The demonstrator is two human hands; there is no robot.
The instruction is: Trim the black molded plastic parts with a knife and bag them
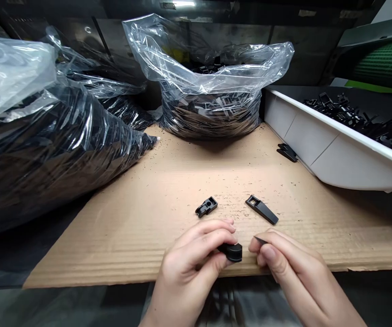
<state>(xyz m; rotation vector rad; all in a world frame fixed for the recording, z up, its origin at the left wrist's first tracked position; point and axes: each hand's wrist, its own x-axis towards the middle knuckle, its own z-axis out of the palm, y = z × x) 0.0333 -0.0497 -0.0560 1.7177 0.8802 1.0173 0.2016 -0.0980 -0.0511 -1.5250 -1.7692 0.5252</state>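
Note:
My left hand [196,263] grips a black plastic part with a rounded end [234,252] between thumb and fingers, just above the cardboard's front edge. Close to its right, my right hand [291,268] pinches a thin, dark, pointed piece [260,240]; most of that piece is hidden by the fingers. The two held pieces are apart. Beyond my left hand a small black plastic clip part [207,206] lies on the cardboard. A flat, tapered black plastic piece with a square hole [262,210] lies beyond my right hand.
A cardboard sheet [169,181] covers the work surface. Clear bags of black parts stand at the left [63,150] and at the back [209,113]. On the right is a white bin [339,145] holding black parts [359,118], with a few loose black pieces [287,152] beside it.

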